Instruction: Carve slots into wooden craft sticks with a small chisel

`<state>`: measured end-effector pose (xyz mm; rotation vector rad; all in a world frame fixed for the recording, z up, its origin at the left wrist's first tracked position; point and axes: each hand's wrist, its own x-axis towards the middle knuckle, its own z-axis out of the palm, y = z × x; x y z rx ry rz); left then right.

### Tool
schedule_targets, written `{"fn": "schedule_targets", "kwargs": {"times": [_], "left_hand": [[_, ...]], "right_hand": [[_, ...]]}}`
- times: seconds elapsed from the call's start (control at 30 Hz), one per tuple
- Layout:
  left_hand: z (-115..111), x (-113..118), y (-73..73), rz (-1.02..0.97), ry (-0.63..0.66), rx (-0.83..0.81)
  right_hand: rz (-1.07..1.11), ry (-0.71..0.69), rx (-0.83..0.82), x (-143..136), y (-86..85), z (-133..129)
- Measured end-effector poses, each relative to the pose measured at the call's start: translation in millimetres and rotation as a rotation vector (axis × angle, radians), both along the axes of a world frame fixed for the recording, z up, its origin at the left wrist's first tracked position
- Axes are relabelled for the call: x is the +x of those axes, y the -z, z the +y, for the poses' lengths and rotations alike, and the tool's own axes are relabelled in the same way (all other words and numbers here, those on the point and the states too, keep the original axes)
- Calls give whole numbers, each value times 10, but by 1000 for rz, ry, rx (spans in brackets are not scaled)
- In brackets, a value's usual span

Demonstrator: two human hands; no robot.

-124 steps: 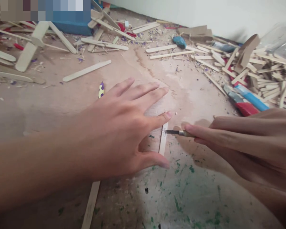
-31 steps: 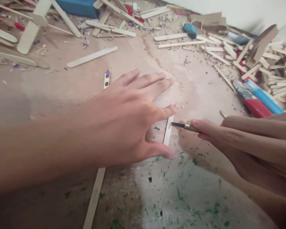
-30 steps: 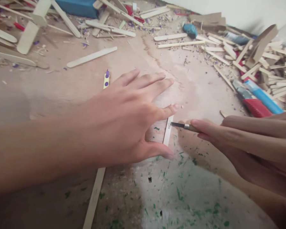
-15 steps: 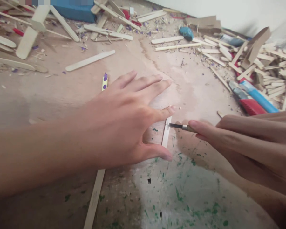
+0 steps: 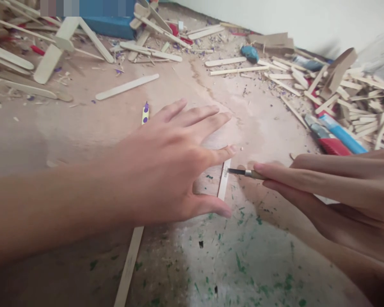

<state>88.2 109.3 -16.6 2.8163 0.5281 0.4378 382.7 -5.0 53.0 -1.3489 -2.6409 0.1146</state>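
Note:
My left hand (image 5: 185,157) lies flat on the table with its fingers spread. Its index finger and thumb press on a pale craft stick (image 5: 224,179), which has a small pencilled mark between them. From the right, my right hand (image 5: 333,192) grips a carving knife (image 5: 240,171) by its thin wooden handle. The dark blade's tip touches the stick at the mark. A yellow strip with purple dots (image 5: 145,114) pokes out beyond my left hand. Another craft stick (image 5: 128,268) lies below my left wrist, partly hidden by it.
Craft sticks and a stick-built piece (image 5: 54,51) lie at the back left by a blue box (image 5: 112,26). On the right are a heap of cut sticks (image 5: 368,119), a red and grey cutter (image 5: 329,138) and a blue one (image 5: 342,132). Shavings litter the wooden table (image 5: 243,264).
The view has shifted slightly, so the background sits lower. My right hand's fingers have changed position a little on the knife, while its tip stays on the stick. My left hand keeps its place.

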Motion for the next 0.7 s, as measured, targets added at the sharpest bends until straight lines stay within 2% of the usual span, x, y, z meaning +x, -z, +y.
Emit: {"fn": "schedule_targets", "kwargs": {"times": [0.23,0.5,0.6,0.7], "left_hand": [[20,7,-33,-33,13,-36],[27,23,18,4,-17,-76],[36,33,8,13,-15,-91],[47,52,-8,29,-14,-124]], "right_hand": [[33,30,-16,-43,-45,21],[132,51,-193,-164,-32,90],[75,15,-207,-151,-67,78],[-29,-52,-141,-97,-92,73]]}}
